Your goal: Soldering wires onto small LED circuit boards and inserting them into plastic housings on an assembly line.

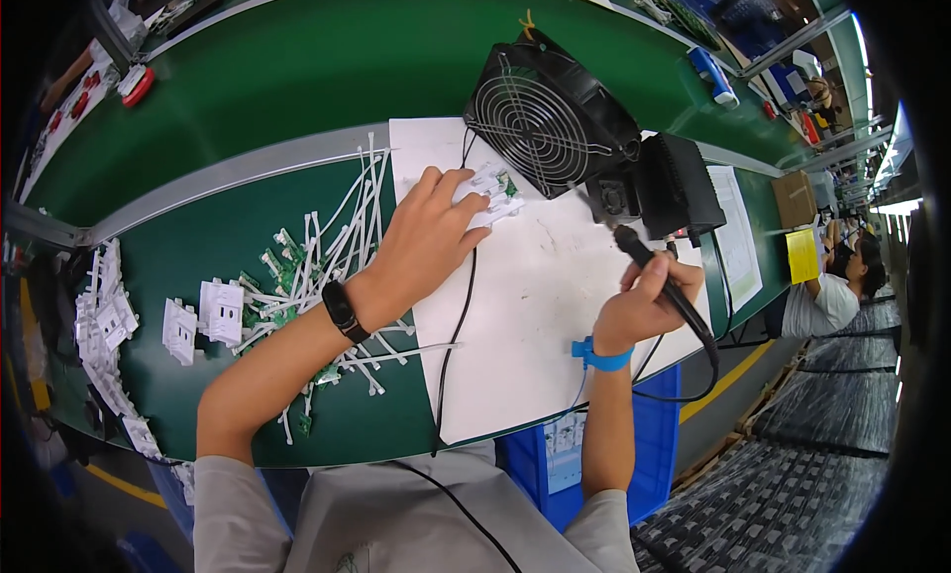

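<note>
My left hand (pixel 428 234) rests on the white mat (pixel 540 306) and pins down a small white plastic part with a green circuit board (pixel 492 192) under its fingertips. A black band sits on that wrist. My right hand (pixel 647 301) is closed around the black handle of a soldering iron (pixel 656 271), its tip pointing up and left toward the fan, apart from the part. A blue strap circles the right wrist.
A black fan (pixel 545 117) and a black soldering station (pixel 679 185) stand at the mat's far edge. White cable ties and green boards (pixel 317 266) lie heaped to the left, white plates (pixel 220 311) beyond. A blue bin (pixel 649 444) hangs below the bench. Another person (pixel 842 286) sits right.
</note>
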Motion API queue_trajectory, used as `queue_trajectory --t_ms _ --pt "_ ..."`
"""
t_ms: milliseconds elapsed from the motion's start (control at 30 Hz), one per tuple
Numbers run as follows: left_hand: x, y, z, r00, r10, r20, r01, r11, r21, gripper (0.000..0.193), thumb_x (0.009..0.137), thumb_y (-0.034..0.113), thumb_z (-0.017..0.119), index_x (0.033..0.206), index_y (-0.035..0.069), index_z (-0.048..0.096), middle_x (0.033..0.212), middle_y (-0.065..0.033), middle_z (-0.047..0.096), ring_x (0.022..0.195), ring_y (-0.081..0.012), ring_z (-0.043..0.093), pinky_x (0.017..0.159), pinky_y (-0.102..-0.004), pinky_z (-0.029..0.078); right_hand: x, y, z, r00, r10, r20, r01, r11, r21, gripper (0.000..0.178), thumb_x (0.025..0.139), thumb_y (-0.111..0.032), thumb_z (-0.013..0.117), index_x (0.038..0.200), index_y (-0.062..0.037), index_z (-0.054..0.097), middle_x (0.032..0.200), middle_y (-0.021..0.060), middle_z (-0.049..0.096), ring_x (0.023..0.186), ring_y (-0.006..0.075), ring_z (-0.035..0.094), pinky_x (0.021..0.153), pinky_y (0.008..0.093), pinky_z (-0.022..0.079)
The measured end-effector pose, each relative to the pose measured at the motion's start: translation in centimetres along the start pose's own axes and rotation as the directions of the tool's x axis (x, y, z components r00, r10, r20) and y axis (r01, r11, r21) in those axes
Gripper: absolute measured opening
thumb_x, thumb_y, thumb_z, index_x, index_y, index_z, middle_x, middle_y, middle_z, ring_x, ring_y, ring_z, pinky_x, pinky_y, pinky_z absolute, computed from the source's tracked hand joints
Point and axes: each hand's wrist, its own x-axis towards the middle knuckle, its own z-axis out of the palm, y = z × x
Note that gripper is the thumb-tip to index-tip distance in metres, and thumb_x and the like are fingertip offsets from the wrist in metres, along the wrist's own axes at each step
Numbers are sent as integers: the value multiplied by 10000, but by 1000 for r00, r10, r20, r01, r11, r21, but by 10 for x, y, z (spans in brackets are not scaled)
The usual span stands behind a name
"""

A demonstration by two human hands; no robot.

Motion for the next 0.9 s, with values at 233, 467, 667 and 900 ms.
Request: queue_trajectory --t_ms 233,467,667,900 --pt "-4 1 0 1000 14 -5 -14 1000 -7 318 833 130 791 1105 -2 692 1290 -188 607 1114 -326 550 955 -404 500 53 -1 -16 953 26 -301 -64 991 -116 176 1033 -145 595 915 -44 512 797 15 509 609 40 415 521 173 349" --pt "-3 1 -1 1000 6 -13 -7 999 -37 325 824 125 795 1103 -3 687 1293 -193 606 1117 -329 547 957 -408 500 75 23 -15 974 28 -225 -55 992 -114 180 1050 -139 594 931 -17 536 868 38 553 779 83 499 674 236 449" --pt "-3 1 -2 1000 2 -9 -2 999 -35 323 823 122 796 1100 -6 688 1283 -192 608 1125 -329 548 952 -407 505 75 62 6 999 41 2 -39 957 -287 195 1052 -147 608 934 -2 552 833 20 528 781 99 490 740 260 443" --pt "-3 0 -3 999 -32 17 32 999 -41 331 833 152 789 1124 23 702 1330 -169 597 1170 -339 546 971 -411 500 75 86 30 969 137 204 -67 946 -318 150 998 -118 689 987 16 621 800 45 620 715 86 547 664 245 448"
